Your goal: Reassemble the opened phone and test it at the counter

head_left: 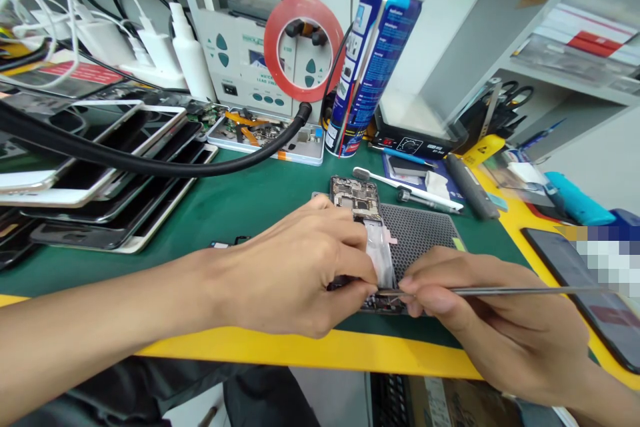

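An opened phone (356, 199) lies on a grey perforated pad (425, 233), its circuit board bare at the far end and a silvery-white battery (379, 253) in the middle. My left hand (310, 260) reaches over the phone's left side, thumb and forefinger pinched at its near end. What sits between those fingertips is hidden. From the right, my right hand (480, 300) grips a slim metal tool (500, 291) like a pry stick, its tip at the phone's near end beside my left fingertips. A small pink tab (391, 237) sticks out by the battery.
Stacked phones (115, 180) fill the left, with a black hose (150, 163) curving above them. Behind stand a parts tray (270, 140), red tape roll (273, 47), blue spray can (375, 60) and a soldering station (235, 73). A toothbrush (410, 190) and dark phone (590, 293) lie right.
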Demonstrator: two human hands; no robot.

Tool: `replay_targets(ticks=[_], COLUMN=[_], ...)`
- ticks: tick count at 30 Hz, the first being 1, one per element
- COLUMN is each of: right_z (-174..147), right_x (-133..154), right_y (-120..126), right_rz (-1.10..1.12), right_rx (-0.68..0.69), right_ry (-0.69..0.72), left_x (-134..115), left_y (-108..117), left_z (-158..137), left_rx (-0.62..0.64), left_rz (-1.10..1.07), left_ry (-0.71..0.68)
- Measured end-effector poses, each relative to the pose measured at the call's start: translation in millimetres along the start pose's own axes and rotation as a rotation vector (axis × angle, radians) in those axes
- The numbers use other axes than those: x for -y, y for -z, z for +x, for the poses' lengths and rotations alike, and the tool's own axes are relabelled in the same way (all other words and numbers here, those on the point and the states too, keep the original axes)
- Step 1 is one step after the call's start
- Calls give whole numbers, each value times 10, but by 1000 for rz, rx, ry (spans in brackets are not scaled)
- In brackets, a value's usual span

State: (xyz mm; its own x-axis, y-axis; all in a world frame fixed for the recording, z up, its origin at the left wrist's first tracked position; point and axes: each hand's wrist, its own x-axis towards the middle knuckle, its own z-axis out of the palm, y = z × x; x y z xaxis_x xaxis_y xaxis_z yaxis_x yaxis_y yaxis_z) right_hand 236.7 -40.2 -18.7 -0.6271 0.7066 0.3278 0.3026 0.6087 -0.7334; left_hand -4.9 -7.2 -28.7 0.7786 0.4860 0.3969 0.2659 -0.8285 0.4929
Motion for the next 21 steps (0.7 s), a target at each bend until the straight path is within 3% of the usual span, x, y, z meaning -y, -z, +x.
replay_targets(ticks=[21], right_z=[-4], right_x=[8], right_y=[26], right_rz=[-100], right_rx=[-1], right_ry=[85], left_x=[20], left_y=[4], left_z=[11], left_rx=[3], left_rz=[-66], left_ry=[-17])
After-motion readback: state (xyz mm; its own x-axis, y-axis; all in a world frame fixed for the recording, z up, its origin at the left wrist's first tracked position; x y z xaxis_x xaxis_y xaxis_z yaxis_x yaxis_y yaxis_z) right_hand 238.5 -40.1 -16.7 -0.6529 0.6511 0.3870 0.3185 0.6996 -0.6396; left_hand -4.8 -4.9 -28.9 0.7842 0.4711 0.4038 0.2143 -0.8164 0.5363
